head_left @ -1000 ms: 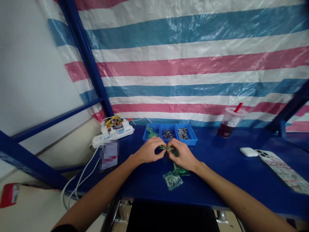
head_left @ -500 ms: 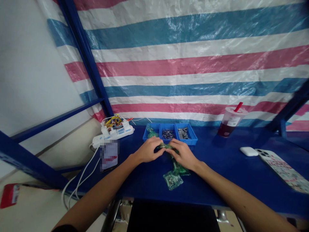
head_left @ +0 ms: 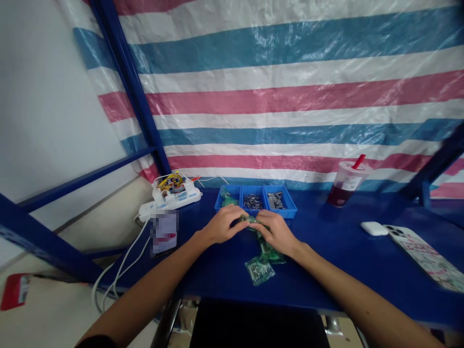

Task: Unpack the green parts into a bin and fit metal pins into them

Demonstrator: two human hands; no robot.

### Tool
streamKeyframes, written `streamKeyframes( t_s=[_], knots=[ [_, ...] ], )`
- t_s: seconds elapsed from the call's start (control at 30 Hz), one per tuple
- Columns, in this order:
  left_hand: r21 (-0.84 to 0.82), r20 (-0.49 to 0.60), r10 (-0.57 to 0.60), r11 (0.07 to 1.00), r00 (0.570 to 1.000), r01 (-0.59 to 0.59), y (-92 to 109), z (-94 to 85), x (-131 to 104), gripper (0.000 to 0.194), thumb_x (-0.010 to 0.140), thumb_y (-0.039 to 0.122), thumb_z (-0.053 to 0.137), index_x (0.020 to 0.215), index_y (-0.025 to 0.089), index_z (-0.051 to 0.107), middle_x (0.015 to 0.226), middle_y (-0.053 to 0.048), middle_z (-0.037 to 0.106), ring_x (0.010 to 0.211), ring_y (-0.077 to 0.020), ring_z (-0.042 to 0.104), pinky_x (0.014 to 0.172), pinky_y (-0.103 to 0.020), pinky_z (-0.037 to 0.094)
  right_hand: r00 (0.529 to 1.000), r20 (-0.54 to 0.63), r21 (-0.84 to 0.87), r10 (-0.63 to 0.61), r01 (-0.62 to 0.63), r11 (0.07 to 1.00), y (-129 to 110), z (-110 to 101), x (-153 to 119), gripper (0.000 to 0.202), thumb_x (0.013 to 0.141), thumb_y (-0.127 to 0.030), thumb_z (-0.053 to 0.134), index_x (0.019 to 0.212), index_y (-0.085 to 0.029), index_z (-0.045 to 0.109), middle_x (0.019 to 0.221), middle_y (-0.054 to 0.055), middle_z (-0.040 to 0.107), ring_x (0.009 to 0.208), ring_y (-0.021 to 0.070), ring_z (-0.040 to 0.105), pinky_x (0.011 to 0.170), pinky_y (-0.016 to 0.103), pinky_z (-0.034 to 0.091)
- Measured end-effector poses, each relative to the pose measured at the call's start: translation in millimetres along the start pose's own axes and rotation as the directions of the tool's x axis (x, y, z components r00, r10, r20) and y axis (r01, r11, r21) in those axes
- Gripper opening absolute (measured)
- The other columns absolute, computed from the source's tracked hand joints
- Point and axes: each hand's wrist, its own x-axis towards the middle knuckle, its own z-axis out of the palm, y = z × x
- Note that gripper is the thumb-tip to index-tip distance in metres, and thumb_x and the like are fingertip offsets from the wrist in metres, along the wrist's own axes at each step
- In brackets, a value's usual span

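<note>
Between my two hands is a small green-tinted plastic bag (head_left: 248, 219), pinched at its edges just in front of the blue bins. My left hand (head_left: 227, 224) grips its left side with thumb and fingers closed. On the other side my right hand (head_left: 274, 231) holds it the same way. Below my right hand lie more green plastic bags (head_left: 270, 253). The nearest filled bag (head_left: 260, 270) shows small metal pieces inside. The left bin (head_left: 229, 195) contains green bags, the middle bin (head_left: 253, 200) thin metal pins or screws, the right bin (head_left: 276, 199) grey cylindrical pieces.
A white power strip (head_left: 170, 202) with cables and a phone-like device (head_left: 164, 233) are at the left. To the right stand a lidded cup (head_left: 344, 186) with a red straw, a white earbud case (head_left: 373, 228) and a phone (head_left: 426, 256). Blue posts frame the table.
My fingers have shifted slightly on the bag, and a little more of its green plastic shows between them. The other things stay where they were.
</note>
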Motion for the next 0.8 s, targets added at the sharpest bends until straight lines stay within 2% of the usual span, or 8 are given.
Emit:
streamKeyframes(
  t_s=[0.07, 0.2, 0.33, 0.47, 0.57, 0.67, 0.8],
  knots=[
    [-0.015, -0.008, 0.012, 1.0, 1.0, -0.012, 1.2, -0.2, 0.7, 0.028, 0.106, 0.033, 0.045, 0.101, 0.016, 0.066, 0.093, -0.007, 0.07, 0.088, -0.0194, 0.063, 0.084, -0.034, 0.043, 1.0, 0.004, -0.01, -0.012, 0.012, 1.0, -0.7, 0.6, -0.5, 0.039, 0.105, -0.043, 0.05, 0.075, -0.021, 0.059, 0.075, 0.002, 0.058, 0.074, 0.0184, 0.057, 0.07, 0.031, 0.043],
    [0.013, 0.009, 0.021, 1.0, 1.0, -0.021, 0.3, 1.0, 1.9, 0.03, 0.106, 0.031, 0.044, 0.093, 0.017, 0.067, 0.086, -0.006, 0.07, 0.084, -0.0187, 0.062, 0.081, -0.033, 0.042, 0.999, -0.033, 0.041, -0.002, 0.004, 0.999, -4.2, -0.6, -0.3, 0.025, 0.103, -0.042, 0.055, 0.095, -0.021, 0.066, 0.086, 0.003, 0.064, 0.079, 0.0189, 0.06, 0.074, 0.031, 0.046],
    [0.026, 0.031, -0.005, 1.0, 0.999, 0.004, -2.5, 2.1, 1.9, 0.031, 0.106, 0.034, 0.045, 0.089, 0.017, 0.065, 0.08, -0.004, 0.068, 0.079, -0.0178, 0.061, 0.079, -0.032, 0.042, 0.999, -0.032, 0.037, -0.031, 0.033, 0.999, -7.0, -3.0, 0.8, 0.028, 0.106, -0.035, 0.048, 0.091, -0.022, 0.067, 0.087, 0.005, 0.065, 0.082, 0.0197, 0.061, 0.076, 0.032, 0.046],
    [0.026, 0.041, -0.022, 0.999, 0.999, 0.021, -2.5, 2.2, 1.7, 0.033, 0.106, 0.036, 0.046, 0.084, 0.017, 0.064, 0.075, -0.003, 0.066, 0.075, -0.0168, 0.06, 0.078, -0.031, 0.042, 0.999, -0.037, 0.026, -0.033, 0.034, 0.999, -6.5, -2.4, 1.0, 0.029, 0.106, -0.035, 0.048, 0.089, -0.022, 0.067, 0.084, 0.005, 0.065, 0.081, 0.0203, 0.06, 0.074, 0.033, 0.046],
    [0.012, 0.01, -0.033, 0.999, 0.999, 0.033, -1.3, 3.6, 0.4, 0.026, 0.106, 0.034, 0.046, 0.101, 0.019, 0.066, 0.088, -0.004, 0.071, 0.083, -0.0179, 0.064, 0.082, -0.031, 0.045, 0.998, -0.066, 0.041, -0.003, 0.006, 0.999, -4.2, -1.1, 0.3, 0.028, 0.106, -0.034, 0.046, 0.091, -0.022, 0.066, 0.085, 0.005, 0.065, 0.08, 0.0205, 0.061, 0.074, 0.033, 0.046],
    [-0.011, -0.11, -0.058, 0.998, 0.992, 0.057, -1.2, 5.8, -1.2, 0.027, 0.107, 0.029, 0.042, 0.125, 0.022, 0.061, 0.111, -0.007, 0.071, 0.099, -0.0195, 0.065, 0.091, -0.034, 0.048, 0.992, -0.117, 0.075, 0.048, -0.04, 0.996, -0.9, -0.9, -0.7, 0.021, 0.106, -0.031, 0.045, 0.099, -0.022, 0.063, 0.089, 0.005, 0.067, 0.081, 0.0208, 0.064, 0.074, 0.032, 0.047],
    [-0.061, -0.244, -0.038, 0.998, 0.969, 0.024, -3.3, 5.8, -0.1, 0.033, 0.107, 0.02, 0.04, 0.135, 0.023, 0.057, 0.114, -0.008, 0.07, 0.105, -0.0183, 0.064, 0.096, -0.036, 0.05, 0.976, -0.157, 0.148, 0.15, -0.127, 0.981, 2.6, -1.2, -0.6, 0.017, 0.105, -0.031, 0.046, 0.099, -0.023, 0.059, 0.081, 0.001, 0.065, 0.07, 0.0185, 0.061, 0.067, 0.03, 0.045]
  ],
)
